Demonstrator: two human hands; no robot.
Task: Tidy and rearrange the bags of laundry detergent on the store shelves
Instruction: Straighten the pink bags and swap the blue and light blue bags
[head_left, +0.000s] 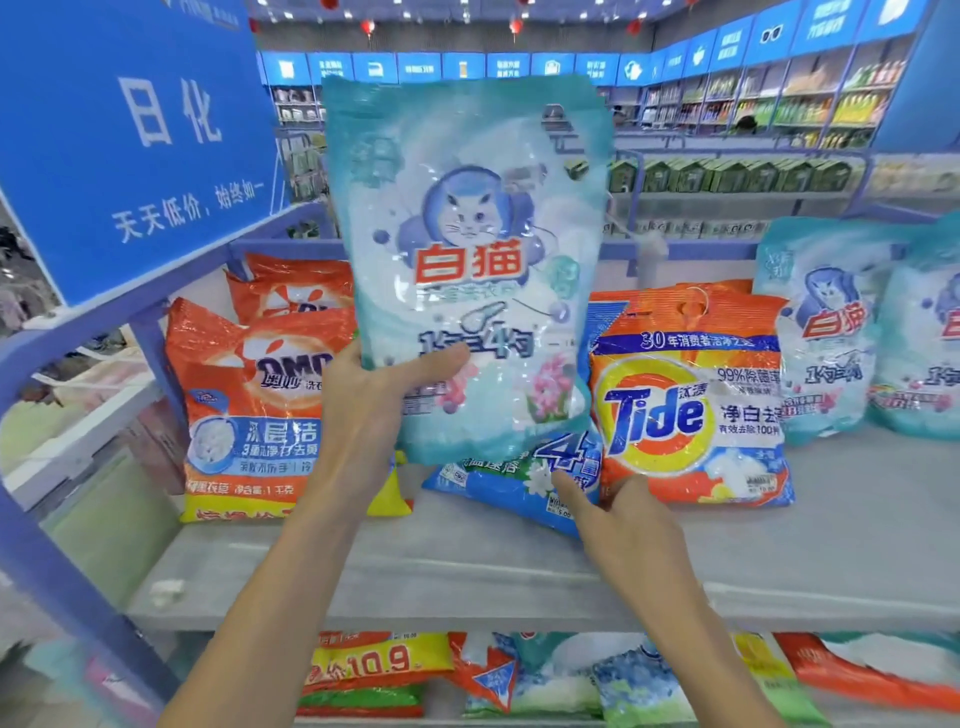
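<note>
Touching a blue bag (498, 488) on the shelf (779, 561) with one fingertip, the right grip (618, 514) holds nothing; the left grip (363, 410) clutches a teal cat bag (467, 249) above it (masking others); behind stand two OMO bags (249, 415), one Tide bag (691, 405), two teal bags (821, 332).

Blue plastic detergent bag (496, 491) half hidden behind pale teal cat-print bag (467, 234), rightmost teal bag (924, 358) cropped, distant shelf goods (810, 109) blurred.

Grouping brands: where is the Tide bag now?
Head view, right of centre: the Tide bag stands on the grey shelf, between the blue bag and the teal cat bags at right.
</note>
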